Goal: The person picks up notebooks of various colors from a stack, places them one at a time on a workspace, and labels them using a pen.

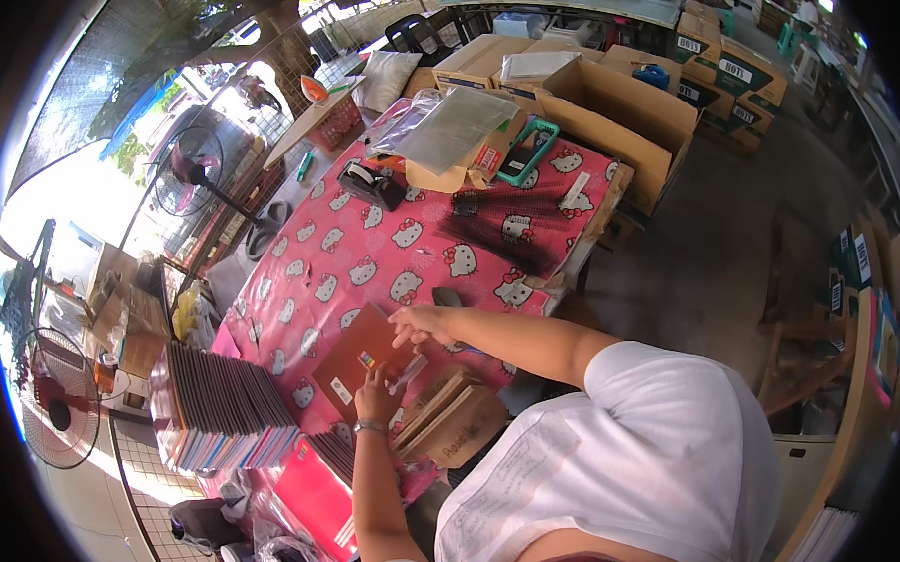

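Note:
A brown notebook or folder (340, 369) lies tilted on the pink table, with a small multicoloured mark and a pale round sticker on its cover. My left hand (372, 402), a band at its wrist, is over its lower right part, finger and thumb close together at a small clear plastic strip (407, 375). Above the cover's upper right edge, my right hand (421, 325) reaches in with fingers apart and loosely bent; nothing shows in it. Beside my left hand stands a cardboard box (462, 427) with brown card pieces in it.
Tall stacks of dark-edged notebooks (230, 402) and a red folder (314, 494) are at the left. A tape dispenser (372, 186), dark mesh strips (507, 224), a teal-rimmed tray (528, 153) and plastic sheets (455, 128) lie farther back. An open carton (614, 123) borders the far right edge.

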`<state>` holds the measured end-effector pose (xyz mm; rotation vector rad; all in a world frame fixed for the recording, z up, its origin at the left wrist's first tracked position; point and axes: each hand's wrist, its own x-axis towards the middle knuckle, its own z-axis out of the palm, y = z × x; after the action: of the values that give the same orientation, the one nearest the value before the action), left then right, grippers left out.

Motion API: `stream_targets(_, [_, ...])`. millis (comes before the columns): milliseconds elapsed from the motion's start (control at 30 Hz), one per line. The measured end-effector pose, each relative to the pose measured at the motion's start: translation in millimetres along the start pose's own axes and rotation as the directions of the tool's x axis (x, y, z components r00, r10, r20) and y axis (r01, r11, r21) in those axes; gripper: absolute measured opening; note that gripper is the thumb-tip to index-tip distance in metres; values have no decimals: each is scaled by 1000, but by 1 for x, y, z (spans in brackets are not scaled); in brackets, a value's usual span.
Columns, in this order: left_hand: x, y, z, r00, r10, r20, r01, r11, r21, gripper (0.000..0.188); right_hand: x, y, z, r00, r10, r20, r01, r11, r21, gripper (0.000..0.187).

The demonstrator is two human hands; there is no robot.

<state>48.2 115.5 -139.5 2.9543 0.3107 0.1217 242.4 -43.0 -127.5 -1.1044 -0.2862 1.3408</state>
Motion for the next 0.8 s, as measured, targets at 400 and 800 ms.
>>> stream_targets(400, [15,-37,20,999,38,33,-37,999,-28,22,26,60,-16,990,-138,-31,73,686,-724,19])
stream_targets(800, [7,-20,-3,995,-89,36,94,980,-177,29,6,59,0,961,-275,23,73,172,-982,32])
